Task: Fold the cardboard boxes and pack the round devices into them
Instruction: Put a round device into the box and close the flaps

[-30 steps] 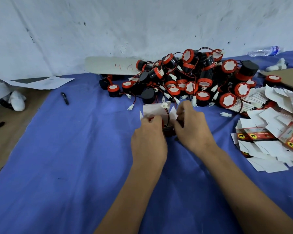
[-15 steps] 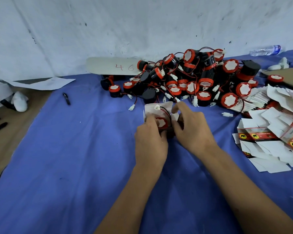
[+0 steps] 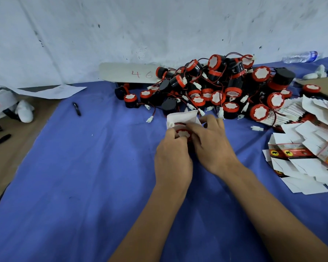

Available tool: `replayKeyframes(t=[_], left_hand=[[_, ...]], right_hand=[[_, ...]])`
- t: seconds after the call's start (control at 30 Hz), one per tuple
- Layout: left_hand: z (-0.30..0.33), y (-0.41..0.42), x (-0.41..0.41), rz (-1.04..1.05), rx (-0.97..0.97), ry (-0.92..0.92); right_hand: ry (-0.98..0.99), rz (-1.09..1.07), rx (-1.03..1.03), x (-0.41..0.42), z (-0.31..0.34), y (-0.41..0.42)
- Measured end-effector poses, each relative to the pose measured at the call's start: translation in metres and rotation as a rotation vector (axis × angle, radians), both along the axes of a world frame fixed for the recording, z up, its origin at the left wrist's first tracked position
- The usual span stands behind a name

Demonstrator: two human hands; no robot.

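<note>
A: What is in the small white cardboard box (image 3: pixel 181 118)?

B: A round black device with a red rim and white face (image 3: pixel 182 133) sits in its open mouth, flaps standing up behind it, on the blue cloth (image 3: pixel 83 176) just before the heap of round black-and-red devices (image 3: pixel 216 87).

A: And the hands?

B: The left hand (image 3: pixel 171 157) curls round the box's left side, gripping it. The right hand (image 3: pixel 210 142) holds the right side, fingers bent over the device. Flat white box blanks (image 3: pixel 301 161) lie well to the right.
</note>
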State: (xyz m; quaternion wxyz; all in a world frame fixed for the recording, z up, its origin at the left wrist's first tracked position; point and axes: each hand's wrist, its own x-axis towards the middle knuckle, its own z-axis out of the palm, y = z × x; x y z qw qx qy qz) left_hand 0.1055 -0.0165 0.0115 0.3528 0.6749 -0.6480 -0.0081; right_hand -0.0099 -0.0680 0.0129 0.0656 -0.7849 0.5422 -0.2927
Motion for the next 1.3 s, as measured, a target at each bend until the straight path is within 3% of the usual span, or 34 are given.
replayKeyframes(t=[0.83,1.3], left_hand=[[-0.001,0.002,-0.004,0.009,-0.057,0.043],[-0.002,0.001,-0.001,-0.012,-0.103,0.089]], right_hand=[[-0.150,0.027,0.019,-0.004,-0.002,-0.010],[-0.057,-0.013,0.024,-0.004,-0.012,-0.023]])
